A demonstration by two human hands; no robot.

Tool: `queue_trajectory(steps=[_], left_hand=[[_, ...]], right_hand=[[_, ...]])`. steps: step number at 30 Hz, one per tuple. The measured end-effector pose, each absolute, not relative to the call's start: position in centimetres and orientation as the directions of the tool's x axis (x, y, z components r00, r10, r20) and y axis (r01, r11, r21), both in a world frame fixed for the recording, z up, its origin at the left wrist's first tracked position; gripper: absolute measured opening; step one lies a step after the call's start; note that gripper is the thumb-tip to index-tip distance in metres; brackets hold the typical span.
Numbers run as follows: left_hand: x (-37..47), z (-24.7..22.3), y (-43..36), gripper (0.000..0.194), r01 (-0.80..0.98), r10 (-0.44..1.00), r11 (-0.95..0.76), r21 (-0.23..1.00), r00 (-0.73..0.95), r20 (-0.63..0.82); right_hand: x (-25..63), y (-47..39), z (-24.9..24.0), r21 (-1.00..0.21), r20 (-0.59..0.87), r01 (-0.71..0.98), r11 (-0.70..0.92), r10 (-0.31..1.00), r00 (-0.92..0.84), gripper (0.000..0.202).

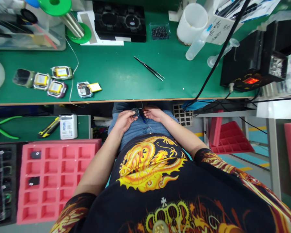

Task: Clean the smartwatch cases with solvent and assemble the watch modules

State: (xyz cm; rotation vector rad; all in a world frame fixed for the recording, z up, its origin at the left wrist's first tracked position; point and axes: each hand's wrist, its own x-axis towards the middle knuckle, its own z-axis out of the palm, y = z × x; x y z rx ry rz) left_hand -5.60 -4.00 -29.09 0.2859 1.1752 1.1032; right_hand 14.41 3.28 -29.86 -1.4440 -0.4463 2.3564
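Over my lap, just below the table edge, my left hand (pixel 126 120) pinches a small dark device (pixel 135 112) between thumb and fingers. To its right, my right hand (pixel 153 114) has its fingers curled together near a thin pale wire (pixel 142 105); what they hold, if anything, is too small to tell. On the green table (pixel 111 69) above lie black tweezers (pixel 149 68), an opened watch body (pixel 84 89) with a yellow battery (pixel 95 87) beside it, and several more watch bodies (pixel 56 88) to the left.
A solder spool (pixel 74 26), a black tray (pixel 120 21), a small box of screws (pixel 160 32), a white cup (pixel 192 23) and a bottle (pixel 196 45) stand farther back. At right is a black powered unit (pixel 242 64) with cables. A pink foam tray (pixel 50 181) lies lower left.
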Motion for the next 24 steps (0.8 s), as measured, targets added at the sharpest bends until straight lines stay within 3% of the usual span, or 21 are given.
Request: queue_trajectory(steps=[24], left_hand=[[-5.59,-29.09,-3.97,0.027,-0.544,0.807,0.482,0.687,-0.030,-0.590]], right_hand=[[14.45,3.30,-30.21,-0.431,-0.781,-0.140,-0.891,0.446,-0.438,0.025]])
